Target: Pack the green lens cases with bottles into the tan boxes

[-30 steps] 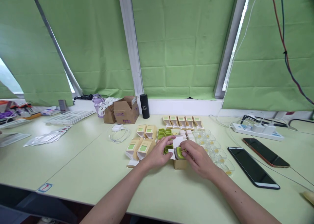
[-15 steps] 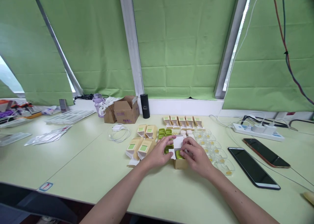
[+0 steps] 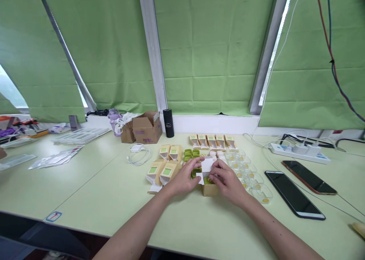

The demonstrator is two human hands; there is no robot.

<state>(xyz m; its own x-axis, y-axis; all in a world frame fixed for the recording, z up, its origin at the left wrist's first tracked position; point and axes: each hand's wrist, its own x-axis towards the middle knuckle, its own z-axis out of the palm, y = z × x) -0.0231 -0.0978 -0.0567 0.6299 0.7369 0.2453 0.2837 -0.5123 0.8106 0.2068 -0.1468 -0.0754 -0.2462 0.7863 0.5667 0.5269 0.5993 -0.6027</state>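
A small open cardboard box with raised white flaps stands on the table in front of me. Inside it lies a green plastic case, partly covered by fingers. My left hand holds the box from the left, thumb at the side flap and fingertips by the rear flap. Over the box's right side, my right hand is closed, its thumb and fingertips together at the mouth, close above the green case. What lies between those fingertips is hidden. More green cases sit just behind my left hand.
Open cardboard boxes with green labels stand at left, and more open boxes behind. Clear plastic cups with yellow bits lie right, before two phones and a power strip. Part of another person's hand shows far left.
The green case has sunk deeper into the box and shows less. My right fingertips have shifted slightly; my left hand has stayed. Part of another person's hand has appeared at the left edge.
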